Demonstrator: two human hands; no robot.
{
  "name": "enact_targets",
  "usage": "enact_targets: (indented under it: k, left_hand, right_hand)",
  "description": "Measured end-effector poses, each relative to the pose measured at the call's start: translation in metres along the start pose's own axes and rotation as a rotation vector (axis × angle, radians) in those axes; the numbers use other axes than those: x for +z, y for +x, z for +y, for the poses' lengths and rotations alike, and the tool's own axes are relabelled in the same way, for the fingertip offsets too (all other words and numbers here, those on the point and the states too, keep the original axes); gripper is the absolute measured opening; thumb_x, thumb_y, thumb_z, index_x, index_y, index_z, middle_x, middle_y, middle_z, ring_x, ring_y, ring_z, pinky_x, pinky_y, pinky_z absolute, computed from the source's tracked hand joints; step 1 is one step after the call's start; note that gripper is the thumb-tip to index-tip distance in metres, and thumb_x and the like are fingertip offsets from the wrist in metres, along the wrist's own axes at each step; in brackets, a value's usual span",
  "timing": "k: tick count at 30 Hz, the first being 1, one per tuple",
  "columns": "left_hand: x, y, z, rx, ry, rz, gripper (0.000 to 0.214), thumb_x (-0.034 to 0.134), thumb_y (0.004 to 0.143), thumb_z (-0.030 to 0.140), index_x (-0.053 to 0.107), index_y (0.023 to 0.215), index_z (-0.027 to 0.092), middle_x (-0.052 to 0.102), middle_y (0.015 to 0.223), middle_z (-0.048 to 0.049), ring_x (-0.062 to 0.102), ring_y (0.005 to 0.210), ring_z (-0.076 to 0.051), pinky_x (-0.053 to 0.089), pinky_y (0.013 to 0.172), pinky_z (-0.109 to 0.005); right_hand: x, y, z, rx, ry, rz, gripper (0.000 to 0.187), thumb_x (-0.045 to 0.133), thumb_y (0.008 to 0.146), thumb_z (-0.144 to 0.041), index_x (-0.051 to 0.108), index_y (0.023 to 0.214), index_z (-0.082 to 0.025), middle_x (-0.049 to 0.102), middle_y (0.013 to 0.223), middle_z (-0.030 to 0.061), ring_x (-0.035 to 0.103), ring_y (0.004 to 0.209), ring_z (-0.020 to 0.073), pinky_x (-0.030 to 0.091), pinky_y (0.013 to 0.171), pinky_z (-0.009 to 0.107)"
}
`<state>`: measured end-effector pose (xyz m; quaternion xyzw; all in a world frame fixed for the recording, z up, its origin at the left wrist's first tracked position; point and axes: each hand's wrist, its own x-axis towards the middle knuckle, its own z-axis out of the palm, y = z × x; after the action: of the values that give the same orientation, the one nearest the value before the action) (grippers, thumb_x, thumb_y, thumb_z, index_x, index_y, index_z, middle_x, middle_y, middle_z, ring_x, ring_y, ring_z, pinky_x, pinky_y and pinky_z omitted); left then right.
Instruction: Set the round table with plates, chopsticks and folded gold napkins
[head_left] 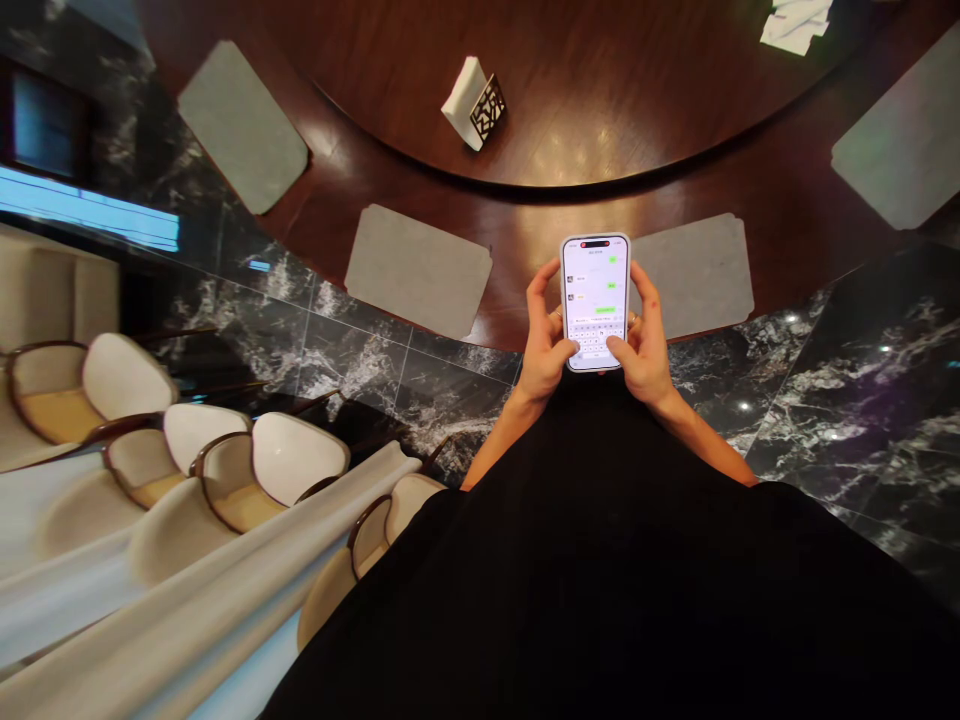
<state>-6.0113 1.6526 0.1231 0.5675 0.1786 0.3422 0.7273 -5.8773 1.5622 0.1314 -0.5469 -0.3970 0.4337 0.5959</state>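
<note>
A smartphone (596, 290) with a white edge is held upright between my two hands, near the rim of a round wooden table (517, 235). Its lit screen shows a chat with green and white bubbles above a keyboard. My left hand (546, 340) grips the phone's left side, its thumb over the lower left keys. On the other side, my right hand (646, 340) is closed round the edge, and its thumb touches the keyboard's right part. The remaining fingers are partly hidden behind the phone. Behind it lies a grey placemat (697, 275).
A raised turntable (600, 120) carries a napkin holder (480, 105) and white papers or napkins (796, 22). More grey placemats (418, 268) lie along the rim. Cream chairs (296, 458) and pale draped cloth (300, 560) stand at left, over a dark marble floor (352, 365).
</note>
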Motion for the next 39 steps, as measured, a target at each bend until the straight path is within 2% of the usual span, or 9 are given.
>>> enact_targets:
  k: [4,7,10,14,16,24,32,35,39]
  left_hand:
    - [0.000,-0.003,-0.001,-0.001,-0.035,0.005,0.131,0.086,0.092,0.070,-0.005,0.183,0.044,0.062,0.169,-0.0165,0.073,0.142,-0.045,0.068,0.110,-0.063]
    - [0.001,-0.004,0.000,-0.001,-0.017,0.040,0.126,0.089,0.091,0.068,0.006,0.183,0.044,0.064,0.167,-0.0144,0.071,0.146,-0.044,0.068,0.111,-0.058]
    - [0.002,-0.004,0.005,0.006,-0.022,0.080,0.118,0.090,0.090,0.068,0.019,0.181,0.043,0.064,0.165,-0.0132,0.069,0.148,-0.044,0.068,0.110,-0.056]
    - [0.002,-0.005,0.010,-0.018,-0.051,0.122,0.106,0.085,0.094,0.065,0.026,0.179,0.043,0.067,0.162,-0.0112,0.072,0.144,-0.044,0.070,0.106,-0.059]
    - [0.002,-0.005,0.009,-0.012,-0.063,0.129,0.105,0.086,0.093,0.063,0.029,0.178,0.042,0.066,0.163,-0.0114,0.072,0.143,-0.044,0.071,0.106,-0.058]
    - [0.004,-0.008,0.005,0.007,-0.120,0.138,0.108,0.092,0.088,0.060,0.033,0.176,0.041,0.063,0.167,-0.0122,0.066,0.151,-0.046,0.068,0.111,-0.058]
    - [0.011,-0.007,0.012,-0.082,-0.201,0.219,0.100,0.092,0.089,0.052,0.038,0.172,0.038,0.066,0.163,-0.0120,0.069,0.148,-0.045,0.072,0.105,-0.055]
    - [0.013,-0.007,0.014,-0.097,-0.209,0.228,0.099,0.089,0.090,0.054,0.037,0.172,0.039,0.068,0.160,-0.0112,0.072,0.144,-0.044,0.074,0.101,-0.055]
    - [0.013,-0.006,0.016,-0.085,-0.208,0.191,0.099,0.083,0.092,0.058,0.032,0.174,0.041,0.068,0.159,-0.0099,0.073,0.141,-0.044,0.074,0.098,-0.057]
  right_hand:
    - [-0.003,0.000,0.006,0.013,0.023,0.018,0.124,0.076,0.094,-0.072,0.000,0.188,-0.044,0.047,0.182,0.0118,0.078,0.125,0.0362,0.078,0.087,0.050]
    - [-0.005,0.000,0.009,-0.028,0.025,0.015,0.116,0.072,0.099,-0.073,0.002,0.188,-0.044,0.040,0.186,0.0112,0.076,0.130,0.0358,0.078,0.086,0.046]
    - [-0.005,-0.002,0.009,-0.048,0.044,0.007,0.110,0.071,0.102,-0.068,0.006,0.187,-0.044,0.036,0.188,0.0111,0.079,0.121,0.0316,0.077,0.079,0.040]
    - [-0.004,-0.007,0.007,-0.016,0.134,-0.024,0.106,0.068,0.102,-0.056,0.006,0.188,-0.042,0.053,0.175,0.0139,0.082,0.095,0.0246,0.075,0.065,0.038]
    - [-0.003,-0.008,0.007,0.003,0.144,-0.021,0.108,0.067,0.101,-0.055,0.004,0.188,-0.040,0.061,0.166,0.0145,0.081,0.093,0.0255,0.074,0.064,0.038]
    - [-0.002,-0.009,0.004,0.014,0.072,0.027,0.113,0.072,0.100,-0.063,0.004,0.188,-0.040,0.045,0.180,0.0141,0.078,0.121,0.0329,0.077,0.078,0.040]
    - [-0.003,-0.016,-0.001,0.039,0.155,-0.032,0.118,0.072,0.096,-0.045,-0.001,0.188,-0.034,0.063,0.162,0.0175,0.082,0.106,0.0309,0.075,0.068,0.039]
    - [-0.003,-0.017,-0.001,0.033,0.139,-0.055,0.122,0.074,0.093,-0.041,-0.003,0.188,-0.034,0.061,0.164,0.0174,0.082,0.106,0.0297,0.075,0.068,0.039]
    - [-0.004,-0.017,0.002,-0.001,0.095,-0.060,0.119,0.072,0.098,-0.049,-0.004,0.188,-0.037,0.053,0.173,0.0161,0.080,0.108,0.0272,0.075,0.073,0.038]
